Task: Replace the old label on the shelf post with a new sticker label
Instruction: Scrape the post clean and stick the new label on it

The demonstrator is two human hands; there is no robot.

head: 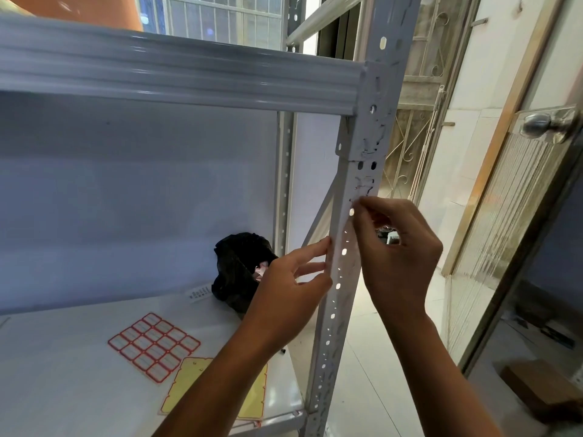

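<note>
Right hand (394, 247), centre right of frame: thumb and forefinger pinched at the front face of the shelf post (344, 263), apparently picking at the old label (362, 187), of which only torn scraps with red marks show. Left hand (293, 279), fingers loosely spread, tips touching the post's left edge, likely bracing it. Lower left, on the shelf board (63, 357): red-bordered sticker sheet (154, 345), kept within reach. Behind, a black bag (239, 269), perhaps for scraps.

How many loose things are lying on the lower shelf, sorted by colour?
Red-bordered white sticker label sheet: 1
Yellow sticker backing sheet, partly behind the left forearm: 1
Crumpled black plastic bag: 1
Small white printed paper strip: 1
Total: 4
</note>
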